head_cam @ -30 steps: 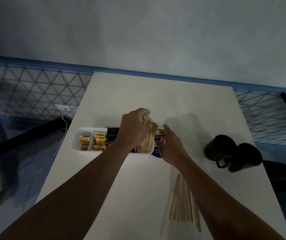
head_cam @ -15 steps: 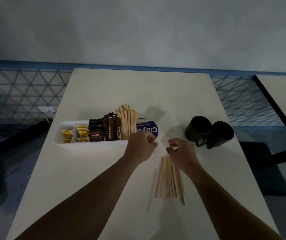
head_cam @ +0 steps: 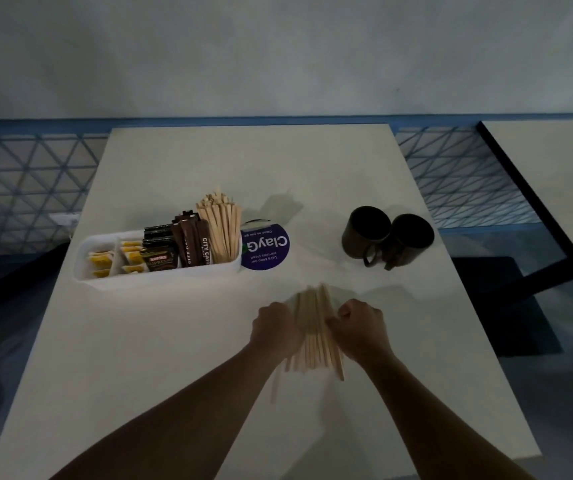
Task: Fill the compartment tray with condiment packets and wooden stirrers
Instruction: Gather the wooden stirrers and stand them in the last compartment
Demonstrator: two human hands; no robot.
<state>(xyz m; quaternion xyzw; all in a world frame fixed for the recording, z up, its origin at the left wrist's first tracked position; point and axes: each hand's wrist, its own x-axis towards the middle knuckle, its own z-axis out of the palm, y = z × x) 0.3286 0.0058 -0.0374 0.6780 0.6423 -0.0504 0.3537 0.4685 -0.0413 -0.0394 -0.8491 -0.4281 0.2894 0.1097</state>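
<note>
Our left hand (head_cam: 274, 329) and right hand (head_cam: 358, 327) curl in from either side of the loose stirrers (head_cam: 313, 341) on the table (head_cam: 209, 168), squeezing them into a bundle; blur hides the fingertips. The tray (head_cam: 160, 277) sits well apart, its right-end compartment already crowded with upright stirrers (head_cam: 221, 233). The risks we judge: a stray stick (head_cam: 274, 386) lies outside our grip, and fanned ends could snag there and spill.

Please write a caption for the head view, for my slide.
The left hand and right hand grip loose stirrers on the table near a tray of packets and upright stirrers.
</note>
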